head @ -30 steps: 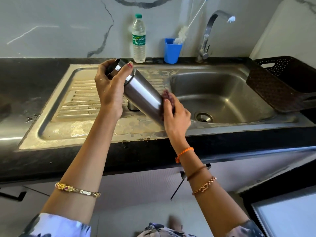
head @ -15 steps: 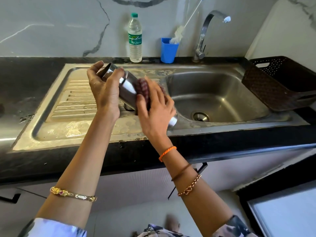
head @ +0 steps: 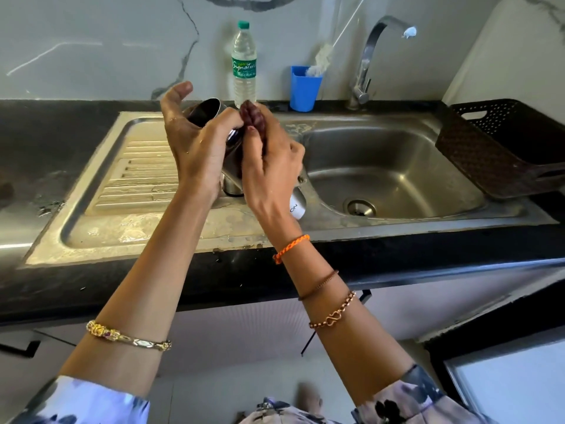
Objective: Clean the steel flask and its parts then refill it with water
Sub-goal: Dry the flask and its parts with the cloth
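The steel flask (head: 204,113) is held tilted over the drainboard (head: 137,179), open mouth up and to the left, base low and to the right with a white sticker on it. My left hand (head: 195,145) grips its upper body just below the mouth. My right hand (head: 272,166) pinches a dark red scrubber (head: 248,114) against the flask near the neck. Both hands cover most of the flask's body. A small steel part (head: 231,186) stands on the drainboard under my hands, partly hidden.
At the back stand a plastic water bottle (head: 244,65), a blue cup (head: 304,87) holding a bottle brush (head: 324,56), and the faucet (head: 367,62). The sink basin (head: 397,166) lies to the right, with a brown perforated basket (head: 504,142) at its right edge.
My right hand has slid the scrubber up the flask from near the base to the neck. My left hand has kept its hold near the mouth.
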